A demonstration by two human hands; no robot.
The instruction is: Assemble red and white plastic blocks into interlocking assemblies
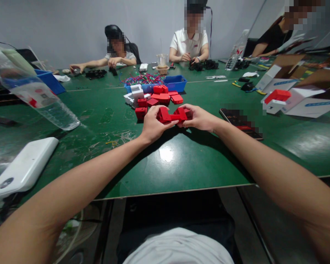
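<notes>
My left hand point(153, 124) is closed on a boxy red plastic housing point(164, 115), thumb and fingers around its sides. Another red plastic housing point(181, 114) is gripped between the thumb and fingers of my right hand point(199, 118). The two red pieces are side by side just above the table; whether they are joined, I cannot tell. Right behind my hands lies a pile of similar red housings point(161, 97), with a few white housings point(137, 91) at its left side.
Behind the pile is a blue tray point(176, 84) with colored wires point(144, 78). A plastic bottle point(48, 97) and white power bank point(27, 165) are at left. A phone point(240, 123) and open white boxes point(305, 101) are at right. Several people sit across the green table point(165, 172).
</notes>
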